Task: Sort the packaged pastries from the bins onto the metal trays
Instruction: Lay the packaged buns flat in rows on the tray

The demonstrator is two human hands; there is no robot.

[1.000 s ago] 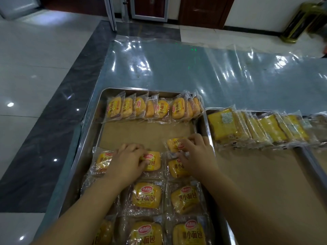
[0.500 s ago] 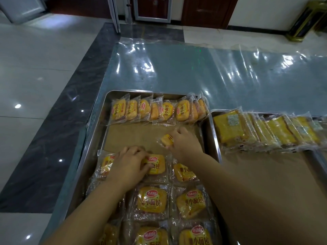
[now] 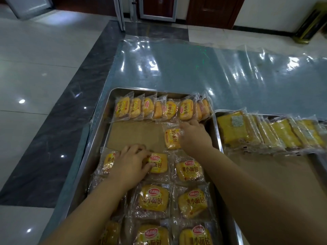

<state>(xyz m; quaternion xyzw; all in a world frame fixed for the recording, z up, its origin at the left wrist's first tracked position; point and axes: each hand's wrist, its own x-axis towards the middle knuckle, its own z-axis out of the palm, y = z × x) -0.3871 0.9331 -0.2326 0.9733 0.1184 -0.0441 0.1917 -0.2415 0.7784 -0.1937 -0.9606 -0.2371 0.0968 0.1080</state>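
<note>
A metal tray lined with brown paper holds small yellow bread packets. Several stand on edge in a row along its far wall, and several lie flat in rows nearer me. My right hand grips one packet by its right edge, holding it tilted just below the standing row. My left hand lies palm down over the flat packets at the front of the bare paper, fingertips on a packet.
A second metal tray on the right carries a row of longer yellow cake packets on brown paper. Shiny plastic sheeting covers the table beyond the trays. The table's left edge meets a tiled floor.
My right hand lifted a packet from the flat rows and carried it up and away towards the standing row. My left hand stayed on the flat packets.
</note>
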